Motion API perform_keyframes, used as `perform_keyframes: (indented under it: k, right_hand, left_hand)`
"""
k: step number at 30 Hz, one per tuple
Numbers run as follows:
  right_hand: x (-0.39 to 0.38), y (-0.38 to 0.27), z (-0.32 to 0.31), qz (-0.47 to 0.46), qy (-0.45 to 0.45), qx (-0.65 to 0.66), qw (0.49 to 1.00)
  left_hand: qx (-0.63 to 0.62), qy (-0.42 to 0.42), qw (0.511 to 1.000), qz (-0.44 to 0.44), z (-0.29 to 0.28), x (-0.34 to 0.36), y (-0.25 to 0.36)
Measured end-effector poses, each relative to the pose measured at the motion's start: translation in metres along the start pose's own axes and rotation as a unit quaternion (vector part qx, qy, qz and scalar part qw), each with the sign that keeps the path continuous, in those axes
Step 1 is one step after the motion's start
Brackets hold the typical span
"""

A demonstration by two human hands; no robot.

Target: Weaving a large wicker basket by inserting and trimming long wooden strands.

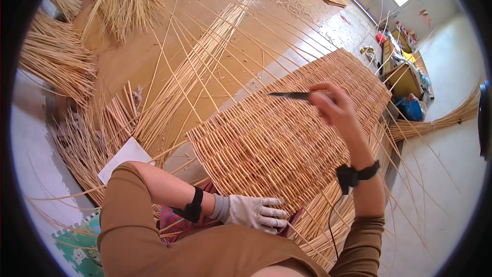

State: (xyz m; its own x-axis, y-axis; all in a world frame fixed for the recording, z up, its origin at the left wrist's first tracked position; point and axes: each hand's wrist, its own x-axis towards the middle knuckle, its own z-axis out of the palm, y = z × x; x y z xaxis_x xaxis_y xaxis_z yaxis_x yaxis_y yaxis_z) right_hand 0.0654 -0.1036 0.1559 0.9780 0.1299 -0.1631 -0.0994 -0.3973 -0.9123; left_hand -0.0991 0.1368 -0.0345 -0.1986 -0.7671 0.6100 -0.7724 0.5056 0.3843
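A rectangular woven wicker panel [271,149] lies at a slant in front of me, with long rods sticking out from its edges. My right hand [330,103], bare with a black strap at the wrist, is raised over the panel's upper right part, closed on a dark-handled knife [287,95] whose blade points left above the weave. My left hand [253,211], in a pale work glove, rests at the panel's near edge with fingers apart, touching it; it grips nothing that I can see.
Bundles of willow rods [61,61] lie on the tan floor [215,97] at left and beneath the panel. A white sheet [123,156] is at lower left. A cluttered wooden cabinet [400,74] and a blue container [410,107] stand by the right wall.
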Motion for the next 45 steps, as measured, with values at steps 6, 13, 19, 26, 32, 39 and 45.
perform_keyframes:
  k: [6,13,19,26,32,39,45]
  right_hand:
    - [0.025,0.013,0.078,-0.038,-0.093,-0.115,0.988]
    - [0.038,0.012,0.068,0.01,-0.051,-0.153,0.987]
    - [0.064,0.038,0.046,-0.006,0.015,-0.243,0.97]
    - [0.076,0.037,0.025,0.028,0.023,-0.23,0.973]
    - [0.097,0.065,-0.015,0.078,0.097,-0.275,0.953]
    - [0.112,0.09,-0.047,0.031,0.187,-0.169,0.967]
    - [0.113,0.108,-0.074,0.102,0.211,-0.273,0.933]
  left_hand:
    - [0.012,-0.003,1.0,0.003,0.007,0.004,0.002]
    - [0.012,-0.029,0.999,-0.008,-0.003,0.007,0.004]
    - [0.033,-0.025,0.999,-0.001,-0.005,0.006,0.001]
    - [0.1,-0.05,0.994,-0.004,0.004,0.003,0.001]
    - [0.061,-0.059,0.996,-0.021,0.006,0.003,0.0]
    - [0.073,0.012,0.997,-0.009,0.011,0.003,0.0]
    - [0.079,-0.033,0.996,-0.025,0.008,0.001,0.001]
